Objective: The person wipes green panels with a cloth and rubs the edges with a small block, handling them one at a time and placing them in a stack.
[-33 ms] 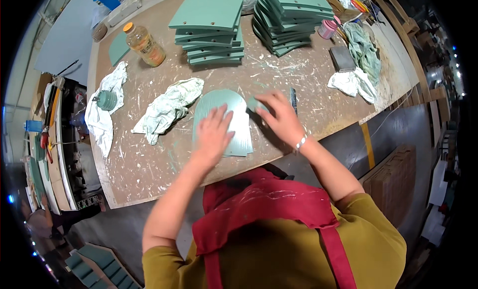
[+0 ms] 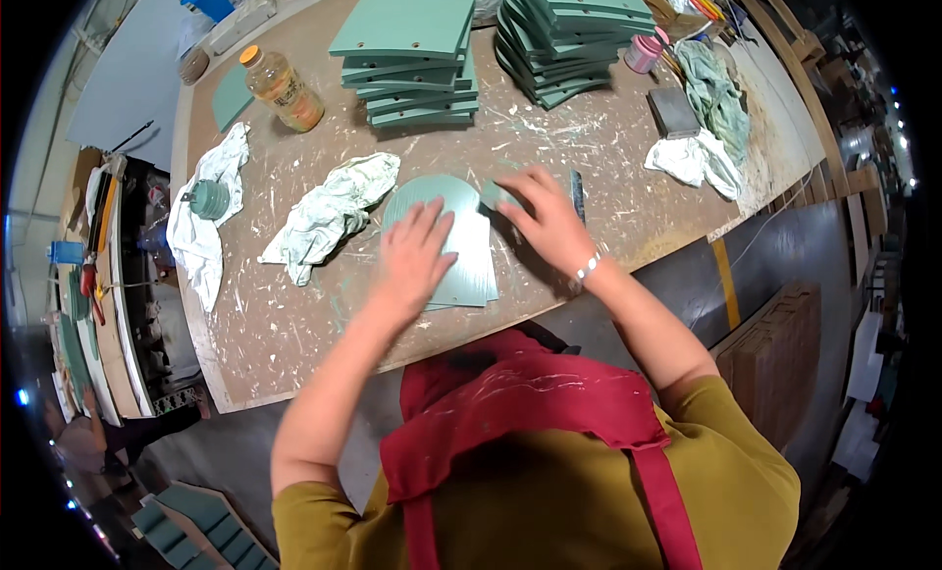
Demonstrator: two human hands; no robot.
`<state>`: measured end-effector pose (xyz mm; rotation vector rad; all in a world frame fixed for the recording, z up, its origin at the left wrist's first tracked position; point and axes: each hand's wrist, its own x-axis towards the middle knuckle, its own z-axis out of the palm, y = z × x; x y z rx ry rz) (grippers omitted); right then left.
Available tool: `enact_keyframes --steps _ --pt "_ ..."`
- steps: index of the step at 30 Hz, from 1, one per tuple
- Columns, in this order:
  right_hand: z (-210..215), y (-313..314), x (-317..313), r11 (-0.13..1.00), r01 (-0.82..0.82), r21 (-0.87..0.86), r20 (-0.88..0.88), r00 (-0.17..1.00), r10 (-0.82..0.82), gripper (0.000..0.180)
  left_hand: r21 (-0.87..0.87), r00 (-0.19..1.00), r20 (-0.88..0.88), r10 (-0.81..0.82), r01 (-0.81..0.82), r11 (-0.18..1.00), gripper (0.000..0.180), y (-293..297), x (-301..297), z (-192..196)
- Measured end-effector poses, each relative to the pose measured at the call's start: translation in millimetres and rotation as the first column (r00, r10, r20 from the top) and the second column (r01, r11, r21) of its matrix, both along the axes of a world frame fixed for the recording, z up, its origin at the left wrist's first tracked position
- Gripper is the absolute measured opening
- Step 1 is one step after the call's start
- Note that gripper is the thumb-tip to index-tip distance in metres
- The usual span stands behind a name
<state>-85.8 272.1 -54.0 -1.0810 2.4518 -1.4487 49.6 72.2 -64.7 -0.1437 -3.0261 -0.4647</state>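
Note:
A green arch-topped panel (image 2: 461,261) lies flat before me, with the edge of another panel showing beneath it. My left hand (image 2: 416,251) rests on its left part with fingers spread. At the panel's upper right edge, my right hand (image 2: 543,215) grips a small green pad (image 2: 498,194) with its fingertips; what the pad is made of I cannot make out. A dark narrow strip like a ruler (image 2: 577,195) lies just right of that hand. To the left is a crumpled, green-stained white cloth (image 2: 334,212).
Two stacks of green panels (image 2: 407,40) (image 2: 564,40) stand at the back. A drink bottle (image 2: 283,89) and a green jar on a white rag (image 2: 208,199) are at left. At right are a dark block (image 2: 674,114), rags (image 2: 711,99) and a pink pot (image 2: 643,54).
My right hand and the pad have shifted slightly up and left along the panel's edge. My left hand has slid a little to the left on the panel.

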Motion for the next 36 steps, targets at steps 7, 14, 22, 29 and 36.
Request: enact_keyframes --steps 7,14,22,29,36 --pt "-28 -16 -18 0.993 -0.031 0.117 0.012 0.999 0.03 0.029 -0.142 0.979 0.002 -0.205 0.203 0.969 0.062 -29 -21 1" --pt "-15 24 87 0.993 0.058 0.101 0.062 0.996 -0.064 0.031 -0.081 0.981 -0.017 -0.196 0.194 0.978 0.063 -33 -18 -9" --pt "-18 -3 53 0.975 0.215 0.05 -0.009 0.977 -0.215 0.032 -0.096 0.979 -0.048 -0.198 0.193 0.977 0.063 -31 -20 -12" --pt "-7 30 156 0.982 0.142 0.127 0.023 0.989 -0.146 0.032 -0.127 0.991 -0.065 -0.116 0.107 0.986 0.062 -27 -13 -25" --pt "7 45 181 0.899 0.436 -0.03 0.147 0.892 -0.427 0.034 -0.005 0.945 0.121 -0.305 0.308 0.951 0.061 -38 -31 10"
